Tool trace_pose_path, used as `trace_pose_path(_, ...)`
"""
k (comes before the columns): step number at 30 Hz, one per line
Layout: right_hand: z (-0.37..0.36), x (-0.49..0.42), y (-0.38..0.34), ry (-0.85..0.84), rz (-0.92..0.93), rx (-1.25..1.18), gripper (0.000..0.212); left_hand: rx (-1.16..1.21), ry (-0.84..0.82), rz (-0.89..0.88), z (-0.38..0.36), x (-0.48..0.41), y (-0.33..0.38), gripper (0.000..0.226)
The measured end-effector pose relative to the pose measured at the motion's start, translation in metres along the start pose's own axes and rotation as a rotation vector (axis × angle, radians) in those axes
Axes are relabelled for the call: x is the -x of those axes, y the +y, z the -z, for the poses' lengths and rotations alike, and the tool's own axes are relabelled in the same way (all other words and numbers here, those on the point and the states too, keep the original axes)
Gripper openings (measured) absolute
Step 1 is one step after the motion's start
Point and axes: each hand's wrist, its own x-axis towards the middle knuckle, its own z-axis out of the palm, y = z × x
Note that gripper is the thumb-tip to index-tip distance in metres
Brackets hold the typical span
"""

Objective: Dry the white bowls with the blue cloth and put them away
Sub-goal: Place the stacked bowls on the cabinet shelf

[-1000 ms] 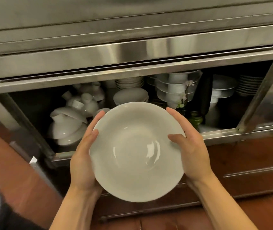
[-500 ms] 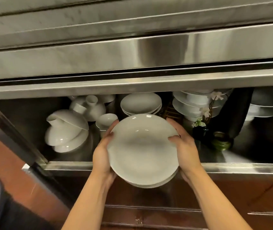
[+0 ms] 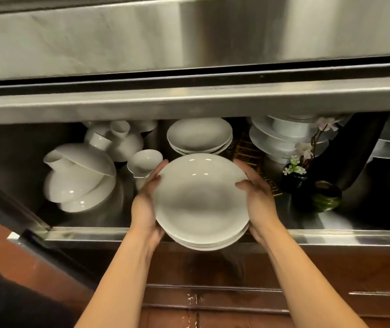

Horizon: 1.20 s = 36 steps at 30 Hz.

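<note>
A short stack of wide white bowls hangs at the mouth of the open steel cabinet, just over its front sill. My left hand grips the stack's left rim and my right hand grips its right rim, thumbs on the top bowl's edge. Directly behind it, on the cabinet floor, sits another stack of matching white bowls. The blue cloth is nowhere in view.
Tipped white bowls and small white cups crowd the cabinet's left side. Stacked white dishes, a flower vase, a green pot and a dark bottle fill the right. A brown mat lies behind my right hand.
The bowls have gone from tilted toward me in front of the cabinet to level and forward into its opening. The view has come closer to the shelf.
</note>
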Motion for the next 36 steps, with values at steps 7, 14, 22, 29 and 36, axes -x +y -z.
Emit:
trace_pose_path(7,0.002,-0.017,0.008,0.017,-0.033,-0.037,0.053,0.017,-0.03,0.015,0.002,-0.019,-0.008,0.037)
trace_pose_path(14,-0.003,-0.033,0.006,0.04,-0.058,-0.028,0.047,0.04,-0.025,0.034,0.001,-0.037,-0.009,0.036)
trace_pose_path(22,-0.002,-0.046,0.005,0.056,-0.009,-0.035,0.04,0.019,-0.066,0.04,-0.008,-0.046,-0.005,0.038)
trace_pose_path(29,0.003,-0.042,-0.004,0.079,0.162,0.113,0.036,-0.108,0.131,-0.064,-0.015,-0.036,0.004,0.023)
trace_pose_path(36,-0.001,-0.02,-0.046,-0.064,0.531,0.199,0.026,-0.31,0.049,-0.626,-0.005,-0.004,0.036,0.04)
